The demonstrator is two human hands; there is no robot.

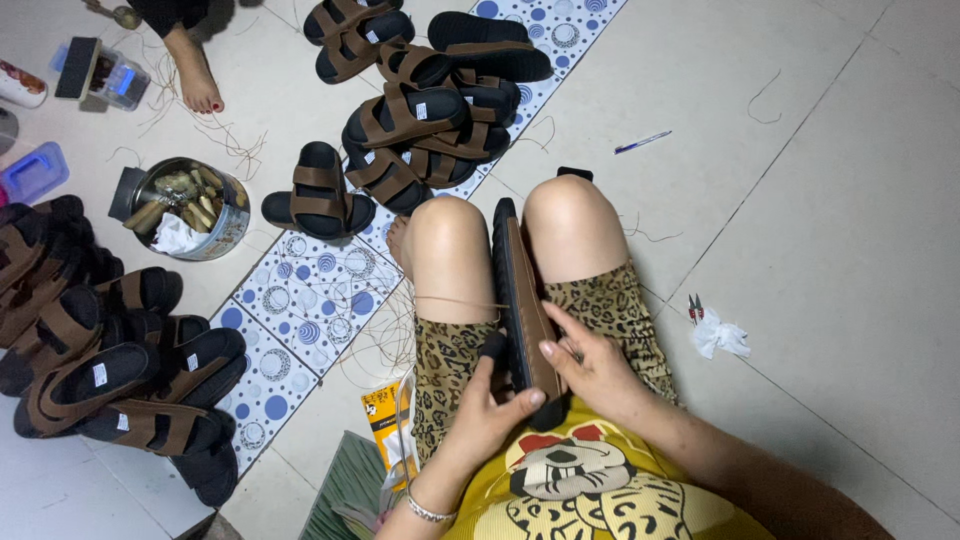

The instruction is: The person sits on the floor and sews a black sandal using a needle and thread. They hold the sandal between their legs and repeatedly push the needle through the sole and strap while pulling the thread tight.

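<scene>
Here, one brown-and-black sandal (520, 300) clamped on edge between two knees (450, 240).
Held at the near end by both hands: left hand (490, 405) closed around the sole, right hand (590, 365) closed on the brown top side. Long axis pointing away from the body, toe far. Beyond, one pile of sandals (420, 110), another pile (100, 360) at left, one metal tin (190, 205), one pen (642, 142).

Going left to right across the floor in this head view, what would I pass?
Pile of brown-strapped sandals → metal tin of tools → single sandal → left hand → sandal sole held between the knees → right hand → blue pen → crumpled white cloth.
</scene>
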